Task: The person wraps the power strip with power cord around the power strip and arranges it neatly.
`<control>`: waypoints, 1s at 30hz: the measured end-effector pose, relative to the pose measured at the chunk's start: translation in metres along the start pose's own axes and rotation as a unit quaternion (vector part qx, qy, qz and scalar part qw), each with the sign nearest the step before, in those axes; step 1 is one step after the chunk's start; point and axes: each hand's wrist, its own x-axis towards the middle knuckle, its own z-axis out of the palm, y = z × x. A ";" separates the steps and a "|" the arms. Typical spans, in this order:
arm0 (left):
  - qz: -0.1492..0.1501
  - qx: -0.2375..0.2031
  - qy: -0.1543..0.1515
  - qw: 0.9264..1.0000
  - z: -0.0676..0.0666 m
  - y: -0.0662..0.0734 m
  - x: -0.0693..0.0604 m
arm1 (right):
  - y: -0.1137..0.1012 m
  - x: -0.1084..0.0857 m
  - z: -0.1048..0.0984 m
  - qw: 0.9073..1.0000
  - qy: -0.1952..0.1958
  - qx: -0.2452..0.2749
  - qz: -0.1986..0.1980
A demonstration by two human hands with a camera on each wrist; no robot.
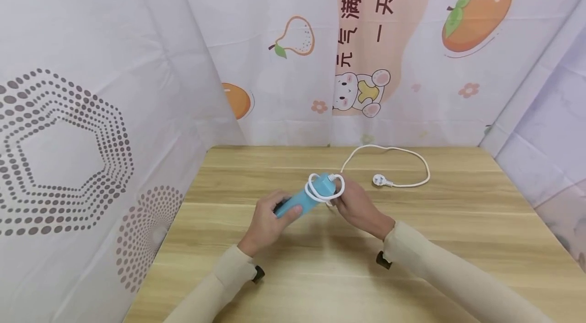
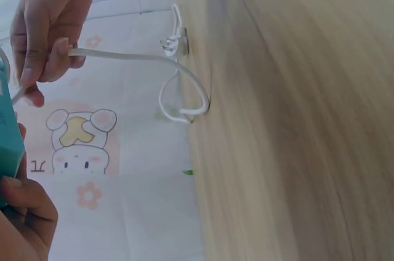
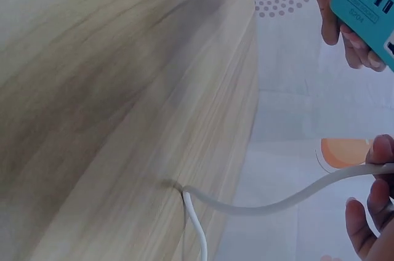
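A teal power strip is tilted above the table in my left hand, whose fingers and thumb grip its lower end. A row of USB slots shows on the strip in the right wrist view. White cord loops around its far end. With my right hand I pinch the cord close to that end; in the left wrist view the cord runs out from between the fingers. The rest trails to a white plug lying on the table.
The wood-grain table extends beneath both hands. A printed curtain hangs along its back edge, and another patterned cloth hangs at the left. The cord's loose stretch curves across the table's back right.
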 end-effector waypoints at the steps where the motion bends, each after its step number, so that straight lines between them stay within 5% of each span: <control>1: -0.003 0.004 0.005 1.000 0.000 0.000 0.000 | 0.000 0.001 0.001 1.000 -0.001 0.005 0.000; 8: -0.040 0.029 0.064 0.997 -0.005 0.003 0.001 | 0.001 0.000 0.006 0.998 -0.021 0.054 0.013; 15: -0.076 0.081 0.127 0.986 -0.012 -0.003 0.008 | 0.005 -0.010 0.013 0.999 -0.025 0.016 -0.032; 25: -0.046 0.199 0.162 0.965 -0.010 -0.009 0.004 | 0.005 -0.009 0.015 0.995 -0.015 -0.049 -0.083; 30: -0.023 0.270 0.165 0.948 -0.011 -0.011 0.005 | 0.006 -0.007 0.014 0.993 -0.027 -0.063 -0.094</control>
